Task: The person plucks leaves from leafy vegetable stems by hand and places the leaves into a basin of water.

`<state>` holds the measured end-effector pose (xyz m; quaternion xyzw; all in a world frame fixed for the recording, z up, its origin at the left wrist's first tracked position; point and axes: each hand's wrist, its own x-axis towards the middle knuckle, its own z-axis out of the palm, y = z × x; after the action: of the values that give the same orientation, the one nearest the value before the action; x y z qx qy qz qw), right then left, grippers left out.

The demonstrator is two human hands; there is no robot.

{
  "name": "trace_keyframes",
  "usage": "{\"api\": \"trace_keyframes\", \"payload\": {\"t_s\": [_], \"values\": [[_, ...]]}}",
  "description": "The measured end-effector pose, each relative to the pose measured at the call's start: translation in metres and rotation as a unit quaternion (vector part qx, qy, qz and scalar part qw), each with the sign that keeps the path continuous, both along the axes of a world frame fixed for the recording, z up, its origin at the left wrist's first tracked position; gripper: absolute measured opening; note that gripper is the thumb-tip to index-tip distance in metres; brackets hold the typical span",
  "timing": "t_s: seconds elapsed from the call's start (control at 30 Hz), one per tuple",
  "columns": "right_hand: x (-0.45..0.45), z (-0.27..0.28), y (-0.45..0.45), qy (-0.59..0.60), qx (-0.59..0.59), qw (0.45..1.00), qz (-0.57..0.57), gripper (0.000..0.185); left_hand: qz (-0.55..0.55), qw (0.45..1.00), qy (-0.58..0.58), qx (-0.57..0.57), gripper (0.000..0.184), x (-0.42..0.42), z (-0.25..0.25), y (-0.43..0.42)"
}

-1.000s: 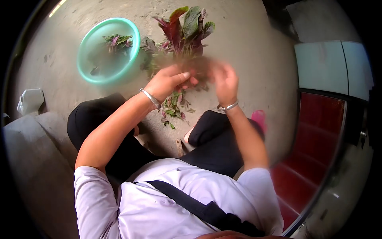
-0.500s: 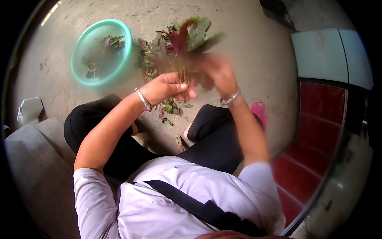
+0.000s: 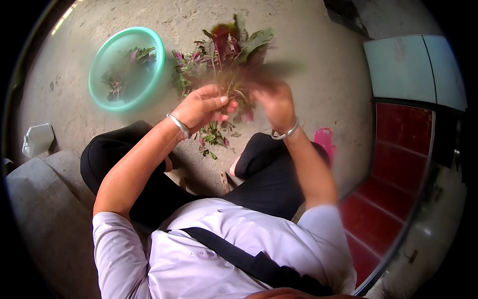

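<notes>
My left hand is closed around the stems of a bunch of leafy greens, its thumb pressed against the fingers. The leaves are green and dark purple-red and fan out above the hand. Motion smears part of them. My right hand is at the right side of the bunch, near the stems and lower leaves. Its fingers are blurred, so their grip does not show. Behind the bunch, a pile of similar purple-green greens lies on the floor. Smaller leaf pieces are scattered below my hands, between my feet.
A round turquoise basket with some greens in it stands on the concrete floor at the left. A pink object is beside my right knee. Red tiles and a pale cabinet-like block border the right side.
My right hand has moved slightly down beside the bunch, and the leaves have shifted. My left hand still grips the stems, a little further left.
</notes>
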<state>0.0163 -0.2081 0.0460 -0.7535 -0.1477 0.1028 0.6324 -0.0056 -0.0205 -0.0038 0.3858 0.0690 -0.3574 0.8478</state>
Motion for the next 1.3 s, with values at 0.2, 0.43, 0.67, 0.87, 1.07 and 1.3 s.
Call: {"api": "trace_keyframes", "payload": {"t_s": [0.2, 0.43, 0.67, 0.87, 1.07, 1.3], "values": [[-0.006, 0.006, 0.006, -0.004, -0.032, 0.999, -0.017, 0.017, 0.019, 0.999, 0.012, -0.034, 0.016, -0.001, -0.004, -0.004], [-0.008, 0.007, 0.007, -0.083, -0.117, 0.99, -0.005, 0.011, 0.002, 0.997, 0.016, -0.074, 0.017, -0.004, -0.013, -0.006], [-0.005, 0.009, 0.009, -0.112, -0.08, 0.99, 0.014, 0.014, 0.0, 0.994, 0.016, -0.106, 0.017, -0.005, -0.015, -0.006], [-0.01, 0.008, 0.008, -0.075, -0.049, 0.996, -0.013, 0.017, -0.001, 0.991, 0.003, -0.131, 0.018, -0.005, -0.019, -0.006], [-0.015, 0.01, 0.011, -0.239, -0.097, 0.966, -0.021, 0.016, 0.007, 0.988, 0.02, -0.155, 0.02, -0.005, -0.011, -0.008], [-0.023, -0.001, 0.006, -0.178, -0.079, 0.981, -0.013, 0.016, -0.01, 0.988, 0.031, -0.153, 0.02, -0.004, -0.009, -0.008]]}}
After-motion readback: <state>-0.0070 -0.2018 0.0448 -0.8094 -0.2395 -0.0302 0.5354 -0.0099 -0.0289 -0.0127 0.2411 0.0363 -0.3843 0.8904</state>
